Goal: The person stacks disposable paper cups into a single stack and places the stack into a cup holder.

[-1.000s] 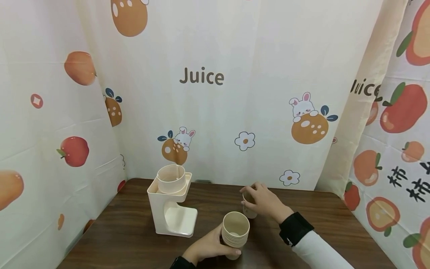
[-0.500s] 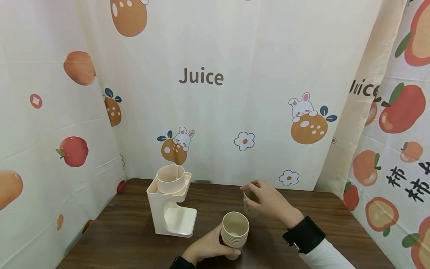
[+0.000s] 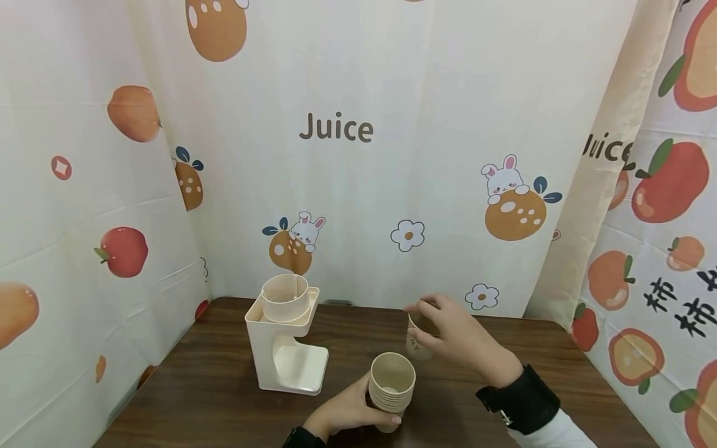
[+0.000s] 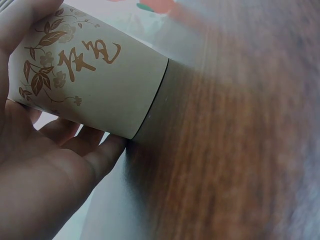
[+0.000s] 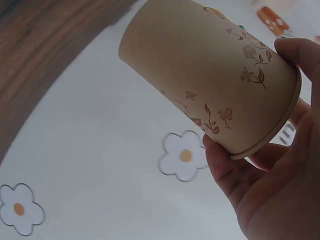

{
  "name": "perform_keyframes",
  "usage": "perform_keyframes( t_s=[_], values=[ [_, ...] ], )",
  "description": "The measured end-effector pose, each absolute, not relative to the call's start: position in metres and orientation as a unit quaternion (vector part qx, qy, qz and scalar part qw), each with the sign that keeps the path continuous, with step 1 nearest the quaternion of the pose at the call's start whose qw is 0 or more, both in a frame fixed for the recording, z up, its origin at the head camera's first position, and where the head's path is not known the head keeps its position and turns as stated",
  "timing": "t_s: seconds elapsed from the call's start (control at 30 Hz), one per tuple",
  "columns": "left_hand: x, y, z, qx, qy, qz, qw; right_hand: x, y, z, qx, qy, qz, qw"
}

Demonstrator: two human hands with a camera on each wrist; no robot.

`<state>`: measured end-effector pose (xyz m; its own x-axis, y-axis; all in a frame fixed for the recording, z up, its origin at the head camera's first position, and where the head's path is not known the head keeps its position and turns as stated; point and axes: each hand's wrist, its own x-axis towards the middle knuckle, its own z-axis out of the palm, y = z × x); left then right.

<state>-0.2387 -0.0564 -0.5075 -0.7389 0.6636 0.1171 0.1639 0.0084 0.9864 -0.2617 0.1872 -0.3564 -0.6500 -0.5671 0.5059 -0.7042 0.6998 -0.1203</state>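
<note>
In the head view, my left hand (image 3: 353,406) grips a stack of beige paper cups (image 3: 393,398) near the front of the table. The left wrist view shows the lowest cup (image 4: 105,75), printed with brown leaves and characters, its base at the wooden surface. Farther back and to the right, my right hand (image 3: 462,341) holds a single paper cup (image 3: 416,346) by its rim. Seen from the right wrist, thumb and fingers pinch this floral-printed cup (image 5: 200,65) around the rim, and its base points away from the palm.
A cream-coloured stand (image 3: 263,354) with a round open holder (image 3: 285,298) on top stands on the left of the brown wooden table (image 3: 201,373). Printed fabric (image 3: 358,186) with fruit, rabbits and flowers hangs behind the table and along both sides.
My right hand has shifted a little to the right, and the single cup has moved slightly right and up with it. The left hand and the stack have stayed in place.
</note>
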Motion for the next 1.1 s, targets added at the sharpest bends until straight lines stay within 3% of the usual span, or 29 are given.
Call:
perform_keyframes(
  t_s=[0.43,1.1],
  values=[
    [-0.241,-0.057,-0.505,0.305,0.688,0.630,0.194,-0.242,0.186,-0.333,0.375,-0.880,0.157,0.245],
    [-0.241,-0.058,-0.506,0.309,0.684,0.628,0.206,-0.216,0.165,-0.336,0.437,-0.855,0.194,0.201]
  ],
)
